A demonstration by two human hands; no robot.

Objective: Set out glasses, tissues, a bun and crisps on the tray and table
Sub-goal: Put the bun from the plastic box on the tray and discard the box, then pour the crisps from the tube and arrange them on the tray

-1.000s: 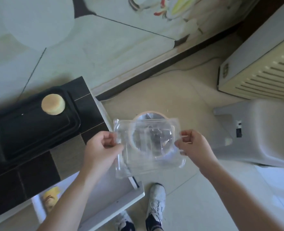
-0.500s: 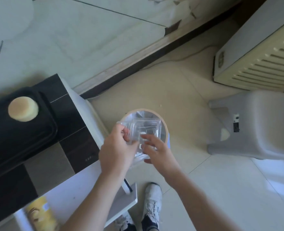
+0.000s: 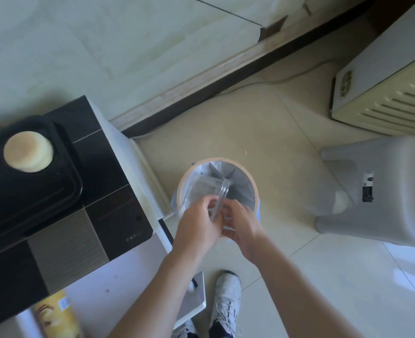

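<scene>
A round pale bun (image 3: 28, 151) lies on the black tray (image 3: 62, 191) at the left, on the dark-tiled table (image 3: 109, 167). A yellow crisps tube (image 3: 57, 315) sits at the bottom left edge. Over the floor, my left hand (image 3: 196, 223) and my right hand (image 3: 240, 223) both grip a folded clear plastic container (image 3: 209, 189), holding it over the mouth of a round lined waste bin (image 3: 240, 189). The container's upper end dips inside the bin's rim. No glasses or tissues are in view.
A grey plastic stool (image 3: 382, 191) stands right of the bin. A cream slatted appliance (image 3: 387, 93) is at the top right, with a cable along the floor. A white shelf (image 3: 128, 289) juts from the table's lower side. My white shoes (image 3: 226, 303) are below.
The clear container was held flat and open between my hands; they folded it shut, came together, and lowered it into the bin's mouth. The view shifted rightward and down.
</scene>
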